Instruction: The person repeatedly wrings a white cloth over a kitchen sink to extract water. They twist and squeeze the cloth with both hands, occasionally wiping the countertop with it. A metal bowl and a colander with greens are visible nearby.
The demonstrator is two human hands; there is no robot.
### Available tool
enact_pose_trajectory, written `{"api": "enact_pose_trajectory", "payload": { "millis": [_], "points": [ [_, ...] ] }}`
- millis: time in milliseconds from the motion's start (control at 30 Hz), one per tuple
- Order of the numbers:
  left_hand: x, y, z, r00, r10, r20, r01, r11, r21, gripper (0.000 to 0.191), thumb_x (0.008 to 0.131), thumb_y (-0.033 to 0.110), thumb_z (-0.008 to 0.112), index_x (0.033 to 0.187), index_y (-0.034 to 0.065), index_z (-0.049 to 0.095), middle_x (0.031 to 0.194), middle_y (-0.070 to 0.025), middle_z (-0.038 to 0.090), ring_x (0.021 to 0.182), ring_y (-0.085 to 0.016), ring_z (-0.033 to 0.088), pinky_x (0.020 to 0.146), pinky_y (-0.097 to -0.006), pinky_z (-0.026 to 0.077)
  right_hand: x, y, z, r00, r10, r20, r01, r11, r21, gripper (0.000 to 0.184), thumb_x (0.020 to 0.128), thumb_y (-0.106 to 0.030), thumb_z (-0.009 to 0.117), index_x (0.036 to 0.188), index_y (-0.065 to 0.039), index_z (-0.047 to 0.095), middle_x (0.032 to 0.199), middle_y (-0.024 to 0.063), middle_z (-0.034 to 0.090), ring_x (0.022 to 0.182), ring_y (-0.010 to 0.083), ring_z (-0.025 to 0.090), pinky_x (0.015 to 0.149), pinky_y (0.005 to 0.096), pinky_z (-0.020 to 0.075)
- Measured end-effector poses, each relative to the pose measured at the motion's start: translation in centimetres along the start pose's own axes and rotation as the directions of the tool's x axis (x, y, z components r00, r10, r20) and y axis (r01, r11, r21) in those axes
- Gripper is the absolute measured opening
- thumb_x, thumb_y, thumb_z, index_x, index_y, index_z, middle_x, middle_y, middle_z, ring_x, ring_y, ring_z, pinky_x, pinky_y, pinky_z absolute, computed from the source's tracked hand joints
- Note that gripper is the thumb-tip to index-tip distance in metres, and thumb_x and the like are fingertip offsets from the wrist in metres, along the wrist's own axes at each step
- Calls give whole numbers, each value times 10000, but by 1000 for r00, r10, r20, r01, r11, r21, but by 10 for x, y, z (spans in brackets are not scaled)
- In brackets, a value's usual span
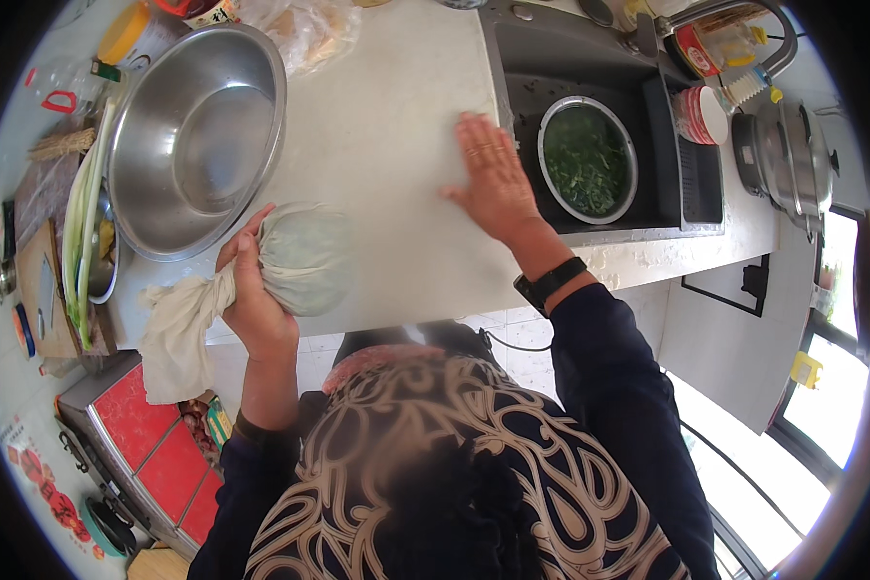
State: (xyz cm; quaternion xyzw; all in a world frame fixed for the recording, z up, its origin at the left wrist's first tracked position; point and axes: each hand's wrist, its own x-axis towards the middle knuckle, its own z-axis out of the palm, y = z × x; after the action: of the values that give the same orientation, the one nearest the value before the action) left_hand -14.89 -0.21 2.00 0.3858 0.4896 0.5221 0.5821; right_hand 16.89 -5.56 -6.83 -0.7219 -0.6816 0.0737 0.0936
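My left hand [257,297] grips the gathered neck of a damp white cloth bundle [306,259]. Its rounded end bulges beyond my thumb, with a greenish tint showing through; the twisted tail hangs on the other side. What the cloth wraps is hidden. My right hand [489,170], palm down with fingers extended and thumb apart, is over the pale countertop [399,145] beside the sink and holds nothing. Whether it touches the surface I cannot tell. In the dark sink [529,80] sits a metal bowl [632,177] of chopped leafy greens [587,163] in water.
A large stainless steel basin [196,145] stands at the left, near the bundle. Green onions [83,239] lie beyond it, by a cutting board [47,290] with a knife [46,290]. A faucet [786,43] arches over the sink's far right; a steamer pot [790,163] stands farther right.
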Motion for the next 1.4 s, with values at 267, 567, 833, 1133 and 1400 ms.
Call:
{"api": "enact_pose_trajectory", "payload": {
  "millis": [267,567,833,1133,1400],
  "points": [
    [2,-2,-2,999,37,34,-39,998,44,303,1081,156,483,1197,-78,636,1302,-199,672,1184,-203,620,1079,-346,454,22,-31,1,993,84,-87,-79,995,59,954,917,-404,724,1603,32,226,1694,203,188,1575,381,153,1284,478,134],
    [7,0,-4,995,76,69,-83,991,101,251,1079,117,492,1137,-71,649,1280,-209,682,1150,-210,639,1061,-349,473,78,-99,31,908,-409,94,412,911,-10,903,937,-540,628,1629,-86,267,1703,76,254,1591,238,162,1293,490,40],
    [4,-5,12,991,61,120,-79,986,149,284,1084,173,529,1111,-74,667,1264,-181,693,1139,-197,637,1049,-329,475,58,43,-12,959,281,-23,-281,960,3,913,984,-563,578,1613,2,234,1699,187,189,1592,313,120,1293,460,87],
    [6,-8,28,982,87,166,-114,981,158,287,1081,194,535,1156,-61,643,1317,-163,670,1192,-202,606,1072,-333,442,52,-45,16,990,-133,-39,133,991,4,859,918,-528,675,1592,-99,359,1693,121,246,1585,301,158,1257,613,72],
    [9,-15,32,972,61,227,-115,967,229,272,1083,216,545,1101,-40,639,1310,-199,670,1232,-239,596,1090,-367,426,67,16,-1,984,141,-113,-143,990,-14,898,934,-571,641,1613,-96,296,1702,93,237,1584,301,160,1278,528,98]
  ]
}}
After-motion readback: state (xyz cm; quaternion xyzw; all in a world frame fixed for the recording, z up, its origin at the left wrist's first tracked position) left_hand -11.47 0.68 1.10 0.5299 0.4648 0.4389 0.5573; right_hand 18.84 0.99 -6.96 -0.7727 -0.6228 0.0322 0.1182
